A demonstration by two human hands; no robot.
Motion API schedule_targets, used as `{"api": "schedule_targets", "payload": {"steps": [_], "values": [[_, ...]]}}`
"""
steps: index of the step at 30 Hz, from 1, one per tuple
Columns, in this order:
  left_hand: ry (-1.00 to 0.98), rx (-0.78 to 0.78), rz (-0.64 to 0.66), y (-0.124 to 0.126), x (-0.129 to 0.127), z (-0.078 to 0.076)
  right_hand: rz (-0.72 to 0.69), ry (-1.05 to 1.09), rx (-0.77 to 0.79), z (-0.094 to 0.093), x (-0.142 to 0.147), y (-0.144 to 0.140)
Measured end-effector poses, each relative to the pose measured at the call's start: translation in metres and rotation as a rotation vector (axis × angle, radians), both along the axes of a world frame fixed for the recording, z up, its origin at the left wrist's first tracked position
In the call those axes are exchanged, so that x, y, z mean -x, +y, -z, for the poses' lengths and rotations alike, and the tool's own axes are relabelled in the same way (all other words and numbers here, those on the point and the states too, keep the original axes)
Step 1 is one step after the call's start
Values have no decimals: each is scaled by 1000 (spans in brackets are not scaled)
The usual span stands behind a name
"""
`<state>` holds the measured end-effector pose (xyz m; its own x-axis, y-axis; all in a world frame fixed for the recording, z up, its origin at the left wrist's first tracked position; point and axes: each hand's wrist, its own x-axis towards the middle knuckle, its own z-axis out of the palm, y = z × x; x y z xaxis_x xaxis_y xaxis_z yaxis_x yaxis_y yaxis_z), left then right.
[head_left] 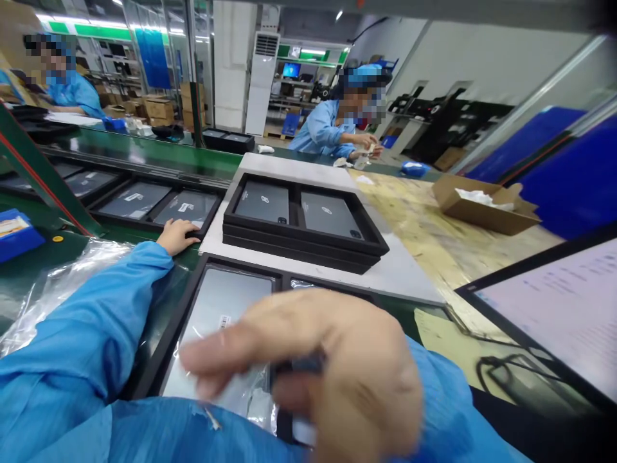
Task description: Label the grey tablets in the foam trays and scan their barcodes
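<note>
Seemingly mid-pick: blurred right hand [332, 373] pinches something dark, unidentifiable, low centre; left hand [176, 235] lies flat on conveyor tray [144, 200], holding nothing.

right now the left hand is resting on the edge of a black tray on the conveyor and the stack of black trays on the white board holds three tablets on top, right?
Not quite. The stack of black trays on the white board holds two tablets on top, side by side, not three. The head view shows this. The rest stands: the left hand rests on the edge of a black tray on the conveyor.
</note>
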<state>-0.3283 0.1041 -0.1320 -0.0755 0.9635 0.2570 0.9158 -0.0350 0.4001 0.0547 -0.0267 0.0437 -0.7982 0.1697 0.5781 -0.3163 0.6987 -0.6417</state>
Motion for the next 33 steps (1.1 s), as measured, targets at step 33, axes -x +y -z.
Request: {"api": "schedule_targets", "payload": {"steps": [33], "values": [[-221, -421, -285, -110, -35, -88, 712, 109, 1142, 82, 74, 74]]}}
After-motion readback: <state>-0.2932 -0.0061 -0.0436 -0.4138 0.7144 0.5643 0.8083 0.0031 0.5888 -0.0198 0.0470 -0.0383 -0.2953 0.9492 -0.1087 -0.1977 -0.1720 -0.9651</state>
